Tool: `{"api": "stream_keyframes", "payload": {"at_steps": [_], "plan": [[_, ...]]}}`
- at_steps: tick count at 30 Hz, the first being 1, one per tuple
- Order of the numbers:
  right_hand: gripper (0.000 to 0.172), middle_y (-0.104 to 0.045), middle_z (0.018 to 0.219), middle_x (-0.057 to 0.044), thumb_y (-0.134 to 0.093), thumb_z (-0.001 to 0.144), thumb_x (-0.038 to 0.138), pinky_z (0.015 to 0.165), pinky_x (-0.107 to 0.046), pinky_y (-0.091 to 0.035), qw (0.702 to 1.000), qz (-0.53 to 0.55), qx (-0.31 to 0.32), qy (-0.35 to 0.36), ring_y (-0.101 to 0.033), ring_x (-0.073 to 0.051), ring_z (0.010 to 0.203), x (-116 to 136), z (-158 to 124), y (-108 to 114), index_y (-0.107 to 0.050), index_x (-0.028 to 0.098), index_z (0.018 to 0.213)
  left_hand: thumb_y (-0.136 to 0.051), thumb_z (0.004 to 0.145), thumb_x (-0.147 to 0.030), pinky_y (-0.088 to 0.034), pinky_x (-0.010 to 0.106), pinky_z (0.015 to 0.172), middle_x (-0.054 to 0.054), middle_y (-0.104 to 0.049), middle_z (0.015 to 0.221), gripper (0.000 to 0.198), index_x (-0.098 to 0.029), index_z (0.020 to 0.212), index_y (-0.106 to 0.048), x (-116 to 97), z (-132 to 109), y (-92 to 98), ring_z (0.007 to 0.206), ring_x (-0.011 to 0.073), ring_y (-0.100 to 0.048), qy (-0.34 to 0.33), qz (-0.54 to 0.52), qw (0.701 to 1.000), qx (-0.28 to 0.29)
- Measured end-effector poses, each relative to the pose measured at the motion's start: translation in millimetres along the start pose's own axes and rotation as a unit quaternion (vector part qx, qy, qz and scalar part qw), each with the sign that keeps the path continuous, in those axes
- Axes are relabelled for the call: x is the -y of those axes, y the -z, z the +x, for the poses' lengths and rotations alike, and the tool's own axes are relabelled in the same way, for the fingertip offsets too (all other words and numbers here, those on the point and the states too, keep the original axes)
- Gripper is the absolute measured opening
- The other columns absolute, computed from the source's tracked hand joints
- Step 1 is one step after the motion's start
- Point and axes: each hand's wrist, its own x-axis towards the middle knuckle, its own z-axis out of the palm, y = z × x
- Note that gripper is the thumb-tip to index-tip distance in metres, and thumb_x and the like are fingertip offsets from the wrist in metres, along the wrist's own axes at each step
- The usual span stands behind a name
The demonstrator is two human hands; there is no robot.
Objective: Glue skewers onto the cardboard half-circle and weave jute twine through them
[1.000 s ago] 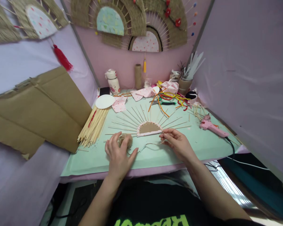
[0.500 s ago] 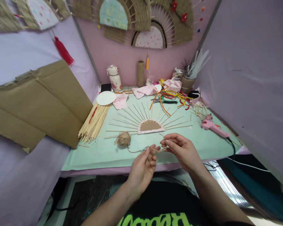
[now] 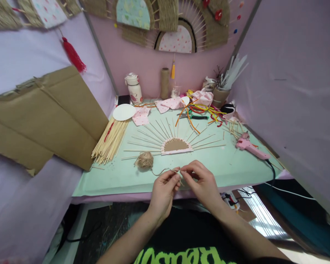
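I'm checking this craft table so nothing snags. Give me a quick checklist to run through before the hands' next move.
1. Thin brown twine strand held: ok, at the fingertips of the left hand and right hand.
2. Knot or loop between the fingertips: cannot tell, too small.
3. Round brown twine ball clear of the thin wooden sticks: not ok, it overlaps the lowest left ones in this view.
4. Half-round brown cardboard piece with pink edging free of the hands: ok, neither touches it.
5. Pink glue gun apart from the hands: ok, off to the right.
6. Glue gun cool: cannot tell.
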Motion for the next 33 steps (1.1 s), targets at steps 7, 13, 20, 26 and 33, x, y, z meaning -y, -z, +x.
{"api": "stream_keyframes", "payload": {"at_steps": [7,13,20,26,33], "plan": [[0.011,-0.059,0.074,-0.002,-0.059,0.086,0.027,0.064,-0.029,-0.045,0.999,-0.029,0.029,0.016,-0.055,-0.015,0.069,2,-4,-3,-0.064,0.024,0.076,-0.082,0.066,-0.024,-0.04,0.013,0.054,0.001,-0.057,0.067,0.021,-0.009,0.078,-0.073,2,0,1.6,0.058,0.0039,-0.048,0.004,-0.044,0.999,0.002],[0.023,-0.065,0.088,-0.003,-0.059,0.085,0.043,0.065,-0.028,-0.049,0.972,0.152,0.112,-0.142,-0.061,-0.017,0.079,-5,0,6,-0.062,0.024,0.098,-0.082,0.065,-0.019,-0.041,0.012,0.053,0.001,-0.058,0.076,0.021,-0.01,0.079,-0.069,-8,6,3.5,0.062,0.0037,-0.05,0.033,-0.169,0.985,-0.015],[0.022,-0.063,0.077,-0.001,-0.071,0.076,0.04,0.064,-0.025,-0.046,0.965,0.195,0.08,-0.157,-0.056,-0.013,0.07,-4,-4,-5,-0.063,0.021,0.085,-0.075,0.074,-0.014,-0.045,0.013,0.054,0.002,-0.06,0.082,0.014,-0.009,0.084,-0.067,-13,8,4.5,0.065,0.0051,-0.055,0.032,-0.203,0.978,-0.029],[0.022,-0.061,0.07,0.0,-0.071,0.076,0.039,0.061,-0.025,-0.044,0.974,0.171,0.048,-0.141,-0.053,-0.012,0.065,-2,-6,-8,-0.064,0.018,0.079,-0.073,0.077,-0.016,-0.045,0.013,0.055,0.003,-0.064,0.086,0.012,-0.011,0.085,-0.066,-16,11,5.1,0.068,0.0053,-0.058,0.015,-0.197,0.98,-0.03],[0.015,-0.062,0.076,-0.001,-0.066,0.079,0.033,0.067,-0.025,-0.047,0.982,0.152,0.028,-0.104,-0.058,-0.014,0.072,-4,-9,-13,-0.062,0.018,0.078,-0.068,0.082,-0.017,-0.055,0.025,0.07,0.006,-0.068,0.087,0.009,-0.014,0.091,-0.066,-19,7,2.0,0.08,0.0125,-0.065,0.052,-0.19,0.979,-0.058]]}}
